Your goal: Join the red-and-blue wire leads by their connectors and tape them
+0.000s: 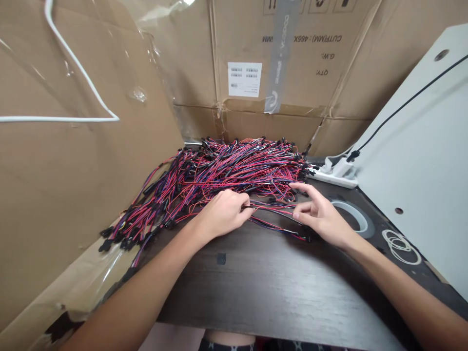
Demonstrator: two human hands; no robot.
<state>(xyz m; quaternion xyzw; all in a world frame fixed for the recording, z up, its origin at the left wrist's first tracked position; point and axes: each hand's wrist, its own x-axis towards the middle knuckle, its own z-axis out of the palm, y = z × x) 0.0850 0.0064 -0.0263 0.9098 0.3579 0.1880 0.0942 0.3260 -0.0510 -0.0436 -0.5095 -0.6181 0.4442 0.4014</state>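
Note:
My left hand [228,212] is closed, thumb and fingers pinched round a wire harness [272,210] of red and dark wires. The strands run rightward from it to my right hand [320,214], where the thumb and a curled finger meet on them; the index finger is stretched out above. Below these wires, another strand ends in a black connector [307,239] on the dark table [278,282]. Just behind both hands lies a large heap of red, blue and black wire harnesses [248,163] with black connectors. My left fingers partly hide what they grip.
Cardboard walls [197,58] stand behind and at the left, with a white panel [420,136] at the right. A white power strip [336,176] with plugs, a roll of tape [360,217] and pale rubber bands [400,247] lie at the right. A small black square [221,259] sits on the table.

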